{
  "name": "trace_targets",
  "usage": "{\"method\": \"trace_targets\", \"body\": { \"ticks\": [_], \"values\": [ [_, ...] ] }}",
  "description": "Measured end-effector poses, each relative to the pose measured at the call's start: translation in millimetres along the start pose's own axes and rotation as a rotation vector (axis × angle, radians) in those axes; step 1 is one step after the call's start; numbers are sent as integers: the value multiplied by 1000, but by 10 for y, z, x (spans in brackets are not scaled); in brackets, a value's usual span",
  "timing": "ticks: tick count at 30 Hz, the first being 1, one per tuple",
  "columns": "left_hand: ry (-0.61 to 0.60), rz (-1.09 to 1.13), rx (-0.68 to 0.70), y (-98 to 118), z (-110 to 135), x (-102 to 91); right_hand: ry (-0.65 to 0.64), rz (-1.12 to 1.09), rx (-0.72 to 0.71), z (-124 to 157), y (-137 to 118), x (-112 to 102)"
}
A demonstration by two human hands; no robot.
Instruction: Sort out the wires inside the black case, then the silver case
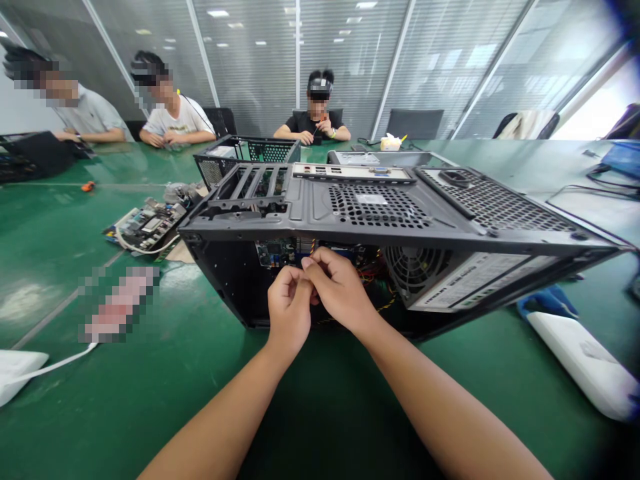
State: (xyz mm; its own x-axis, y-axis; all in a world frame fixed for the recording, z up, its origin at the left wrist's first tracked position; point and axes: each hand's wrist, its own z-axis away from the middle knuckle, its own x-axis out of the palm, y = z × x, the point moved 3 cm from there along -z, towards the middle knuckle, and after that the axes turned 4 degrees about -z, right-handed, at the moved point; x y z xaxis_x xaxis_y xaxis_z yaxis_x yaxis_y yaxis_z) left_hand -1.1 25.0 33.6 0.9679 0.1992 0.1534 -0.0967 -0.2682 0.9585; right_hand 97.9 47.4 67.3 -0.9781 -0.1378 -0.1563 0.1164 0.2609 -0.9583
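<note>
A black computer case point(380, 207) lies on its side on the green table point(60, 247), its open side facing me. Inside I see a motherboard point(275, 252), coloured wires point(373, 270) and a fan point(413, 267). My left hand point(289, 308) and my right hand point(340, 288) meet at the case opening, fingertips pressed together in a pinch. Both are closed on something small that I cannot make out, near a thin cable.
A loose circuit board point(147, 223) with cables lies left of the case. Another open case point(245, 155) stands behind. A white device point(583, 363) lies at the right, a white object point(17, 373) at the left. Three people sit at the table's far side.
</note>
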Motion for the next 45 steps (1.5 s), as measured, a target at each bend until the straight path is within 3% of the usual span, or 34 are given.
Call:
{"method": "trace_targets", "body": {
  "ticks": [45],
  "values": [
    [-3,4,-44,-82,-14,19,-3,27,20,0,72,-3]
  ]
}}
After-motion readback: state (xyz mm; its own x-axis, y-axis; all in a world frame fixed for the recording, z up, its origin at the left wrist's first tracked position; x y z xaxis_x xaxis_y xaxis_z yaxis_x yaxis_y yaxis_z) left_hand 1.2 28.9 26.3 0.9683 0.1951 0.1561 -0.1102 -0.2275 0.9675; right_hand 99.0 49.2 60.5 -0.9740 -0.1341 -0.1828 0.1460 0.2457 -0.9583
